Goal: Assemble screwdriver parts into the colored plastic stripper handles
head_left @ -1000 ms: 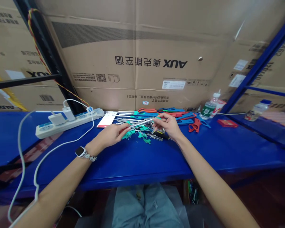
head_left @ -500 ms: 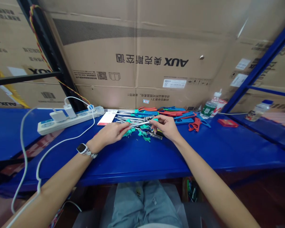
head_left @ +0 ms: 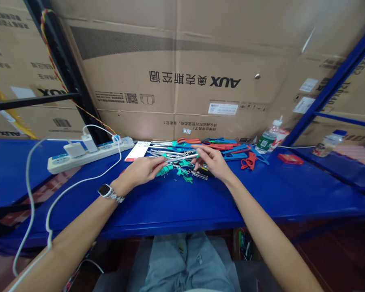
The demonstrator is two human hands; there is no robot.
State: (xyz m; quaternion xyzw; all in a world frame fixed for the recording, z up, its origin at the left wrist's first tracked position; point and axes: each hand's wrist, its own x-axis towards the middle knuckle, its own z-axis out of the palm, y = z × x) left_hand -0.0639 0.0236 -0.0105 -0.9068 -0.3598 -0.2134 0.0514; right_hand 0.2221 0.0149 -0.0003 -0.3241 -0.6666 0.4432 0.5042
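A slim silver metal rod (head_left: 181, 158) is held nearly level above a pile of parts. My left hand (head_left: 141, 169), with a watch on its wrist, pinches the rod's left end. At the other end the fingers of my right hand (head_left: 212, 163) are closed around it, and a bit of green shows between them. Beneath lie loose green plastic pieces (head_left: 165, 170) and several thin metal rods. A screwdriver with a clear end (head_left: 200, 175) rests just below my right hand. Red and blue plastic handles (head_left: 235, 155), like lighter bodies, lie to its right.
A white power strip (head_left: 79, 156) with plugs and trailing white cables (head_left: 88, 177) sits at left. Beside the pile is a white and red card (head_left: 137, 151). A green-labelled bottle (head_left: 266, 142) and a red box (head_left: 290, 158) stand at right. Cardboard boxes (head_left: 194, 48) wall the back.
My right hand's upper fingers have straightened and reach further left over the rod. My left hand stays almost where it was. The view has shifted slightly.
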